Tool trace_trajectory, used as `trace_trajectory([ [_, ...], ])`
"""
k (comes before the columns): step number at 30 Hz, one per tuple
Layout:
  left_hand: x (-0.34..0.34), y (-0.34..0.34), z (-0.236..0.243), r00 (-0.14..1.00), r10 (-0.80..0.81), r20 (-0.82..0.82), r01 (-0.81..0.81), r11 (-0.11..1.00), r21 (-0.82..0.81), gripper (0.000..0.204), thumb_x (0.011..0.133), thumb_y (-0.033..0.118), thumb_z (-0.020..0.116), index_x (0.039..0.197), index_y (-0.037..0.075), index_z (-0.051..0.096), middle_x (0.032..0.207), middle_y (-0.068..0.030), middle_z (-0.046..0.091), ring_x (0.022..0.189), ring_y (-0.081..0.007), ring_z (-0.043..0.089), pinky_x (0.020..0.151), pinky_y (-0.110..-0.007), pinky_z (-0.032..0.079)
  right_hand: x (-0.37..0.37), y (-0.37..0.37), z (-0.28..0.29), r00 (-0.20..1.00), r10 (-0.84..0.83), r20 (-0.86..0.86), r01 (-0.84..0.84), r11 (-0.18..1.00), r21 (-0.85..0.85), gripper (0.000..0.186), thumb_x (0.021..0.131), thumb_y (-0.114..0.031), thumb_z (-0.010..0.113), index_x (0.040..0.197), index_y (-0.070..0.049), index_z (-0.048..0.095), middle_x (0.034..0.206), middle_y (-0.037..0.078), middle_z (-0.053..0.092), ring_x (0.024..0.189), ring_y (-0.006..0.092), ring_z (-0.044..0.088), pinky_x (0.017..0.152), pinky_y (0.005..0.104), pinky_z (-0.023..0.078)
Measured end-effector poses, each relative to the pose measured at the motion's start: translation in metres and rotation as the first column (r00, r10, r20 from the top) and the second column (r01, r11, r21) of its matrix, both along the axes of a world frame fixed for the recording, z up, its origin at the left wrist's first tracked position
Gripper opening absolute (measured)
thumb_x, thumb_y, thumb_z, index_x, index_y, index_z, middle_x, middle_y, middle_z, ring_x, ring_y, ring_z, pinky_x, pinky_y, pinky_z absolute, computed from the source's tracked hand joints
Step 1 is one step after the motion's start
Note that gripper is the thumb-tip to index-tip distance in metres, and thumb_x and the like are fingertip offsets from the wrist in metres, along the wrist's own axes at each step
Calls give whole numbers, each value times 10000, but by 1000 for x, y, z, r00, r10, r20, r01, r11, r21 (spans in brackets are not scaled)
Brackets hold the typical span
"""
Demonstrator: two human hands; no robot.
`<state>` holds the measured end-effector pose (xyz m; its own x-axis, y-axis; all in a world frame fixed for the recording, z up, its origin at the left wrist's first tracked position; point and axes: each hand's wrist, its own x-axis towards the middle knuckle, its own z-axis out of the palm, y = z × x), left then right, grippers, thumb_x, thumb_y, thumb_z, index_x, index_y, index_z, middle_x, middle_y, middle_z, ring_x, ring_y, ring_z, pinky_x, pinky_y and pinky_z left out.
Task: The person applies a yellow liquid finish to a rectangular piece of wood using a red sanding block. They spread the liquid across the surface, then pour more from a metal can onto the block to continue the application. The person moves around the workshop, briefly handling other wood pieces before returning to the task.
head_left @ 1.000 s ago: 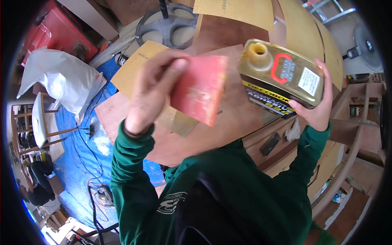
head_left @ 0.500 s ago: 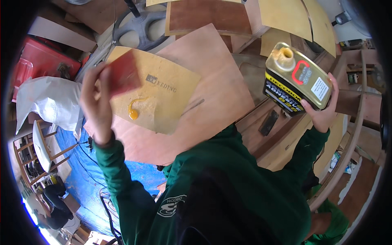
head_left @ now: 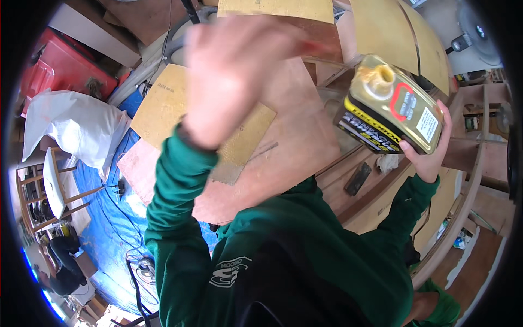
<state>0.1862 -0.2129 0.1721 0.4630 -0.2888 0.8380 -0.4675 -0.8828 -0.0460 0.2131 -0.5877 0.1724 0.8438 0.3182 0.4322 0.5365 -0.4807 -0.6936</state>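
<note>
My right hand (head_left: 430,147) grips a rectangular metal can (head_left: 376,128) by its near right corner, holding it up at a tilt. Its open spout (head_left: 385,76) is crusted with yellowish glue. Blurred by motion, my left hand (head_left: 229,82) is raised over the board, with the red flat spreader (head_left: 318,48) showing only as a smear past its fingers. Below that hand lies a tan sheet (head_left: 158,106), partly covered by the hand and arm, on a larger pinkish plywood panel (head_left: 297,152). The glue blob on the sheet is hidden now.
A dark block (head_left: 357,179) rests on the wood right of the panel. White plastic sheeting (head_left: 76,128) and a red container (head_left: 71,71) stand at left, above a blue tarp (head_left: 109,218) with cables. A fan (head_left: 476,35) is at far right. Another person (head_left: 65,261) sits at lower left.
My left hand has swept right and up across the sheet with the red spreader. The can has shifted slightly left in my right hand. The glue blob has gone out of sight behind my left arm.
</note>
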Motion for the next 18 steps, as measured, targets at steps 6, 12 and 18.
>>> trace_trajectory([
  [6, -93, 104, -34, 914, 169, -370, -363, 748, -555, 186, 978, 65, 510, 1105, -35, 602, 1017, -57, 616, 969, -120, 547, 890, -245, 417, -15, -50, -74, 911, -409, 51, 411, 911, -34, 868, 656, -69, 846, 1358, -23, 338, 1254, 137, 449, 1149, 202, 478, 982, 346, 415],
  [12, -148, 112, -70, 846, 209, -491, -532, 407, -743, 256, 987, 166, 529, 1110, -44, 610, 973, -48, 632, 870, -85, 561, 772, -216, 460, 6, -85, -190, 716, -696, -60, 696, 718, -17, 891, 615, -226, 902, 1287, 21, 372, 1228, 162, 460, 1146, 250, 490, 995, 369, 410],
  [18, -143, 99, -86, 887, 20, -461, -449, 268, -852, 252, 985, 174, 536, 1134, -17, 606, 999, -33, 617, 838, -71, 545, 718, -208, 458, 35, -72, -223, 579, -814, 53, 815, 575, -69, 903, 575, -320, 909, 1234, 43, 409, 1212, 195, 480, 1135, 303, 504, 994, 396, 403],
])
